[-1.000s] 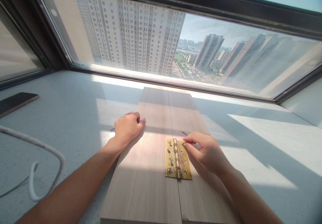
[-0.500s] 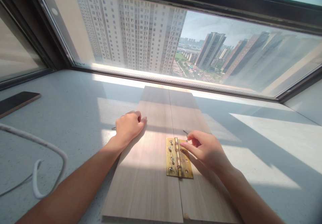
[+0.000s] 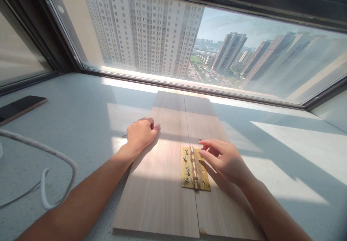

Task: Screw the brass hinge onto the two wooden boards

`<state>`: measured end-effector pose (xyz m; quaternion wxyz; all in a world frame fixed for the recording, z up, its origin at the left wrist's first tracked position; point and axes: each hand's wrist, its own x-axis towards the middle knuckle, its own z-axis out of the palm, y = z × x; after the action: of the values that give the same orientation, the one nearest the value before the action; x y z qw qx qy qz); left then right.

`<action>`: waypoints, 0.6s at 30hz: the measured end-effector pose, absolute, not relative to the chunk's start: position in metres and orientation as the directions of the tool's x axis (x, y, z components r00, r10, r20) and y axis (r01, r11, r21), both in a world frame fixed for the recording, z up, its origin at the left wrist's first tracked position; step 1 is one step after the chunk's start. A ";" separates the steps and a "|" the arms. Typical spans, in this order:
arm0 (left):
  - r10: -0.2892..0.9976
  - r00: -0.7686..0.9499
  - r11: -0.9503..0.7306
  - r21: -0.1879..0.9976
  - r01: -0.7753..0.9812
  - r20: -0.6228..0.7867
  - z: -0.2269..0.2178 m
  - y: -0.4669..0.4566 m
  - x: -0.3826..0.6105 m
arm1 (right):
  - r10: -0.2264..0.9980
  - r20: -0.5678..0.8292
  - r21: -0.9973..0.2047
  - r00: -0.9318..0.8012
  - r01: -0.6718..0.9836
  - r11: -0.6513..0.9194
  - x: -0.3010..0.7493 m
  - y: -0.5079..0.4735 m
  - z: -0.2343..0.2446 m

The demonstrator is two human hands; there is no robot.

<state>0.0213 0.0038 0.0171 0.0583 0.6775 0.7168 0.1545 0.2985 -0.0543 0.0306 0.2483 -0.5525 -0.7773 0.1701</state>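
Note:
Two pale wooden boards (image 3: pixel 162 183) lie side by side on a grey window ledge (image 3: pixel 81 111), running away from me. A brass hinge (image 3: pixel 194 168) straddles their seam, with several screws in its leaves. My left hand (image 3: pixel 141 133) rests as a loose fist on the left board's edge and holds nothing I can see. My right hand (image 3: pixel 225 159) hovers at the hinge's right leaf, fingers together and pointing left. A thin dark piece shows just beyond its fingertips; whether the fingers hold it I cannot tell.
A dark phone (image 3: pixel 20 106) lies at the far left of the ledge. A white cable (image 3: pixel 51 161) loops along the near left. The window frame (image 3: pixel 189 85) runs close behind the boards, with tall buildings beyond the glass.
My right hand's fingers have spread a little and shifted over the hinge's right leaf. The view has drifted slightly; my left hand stays on the board edge.

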 end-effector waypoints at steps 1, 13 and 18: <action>0.989 -0.076 0.036 0.301 0.953 0.124 0.017 0.004 0.021 | 0.946 0.175 -0.555 -0.273 0.766 0.324 0.300 -0.054 0.033; 0.988 -0.070 0.026 0.306 0.952 0.136 0.016 0.004 0.021 | 0.948 0.150 -0.438 -0.281 0.841 0.318 0.300 -0.052 0.030; 0.989 -0.073 0.029 0.311 0.950 0.132 0.016 0.004 0.021 | 0.920 0.158 -0.502 -0.360 0.773 0.389 0.303 -0.052 0.033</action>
<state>0.0206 0.0037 0.0158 0.0598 0.6782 0.7147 0.1606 0.3026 -0.0520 0.0335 0.2110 -0.5248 -0.8061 0.1740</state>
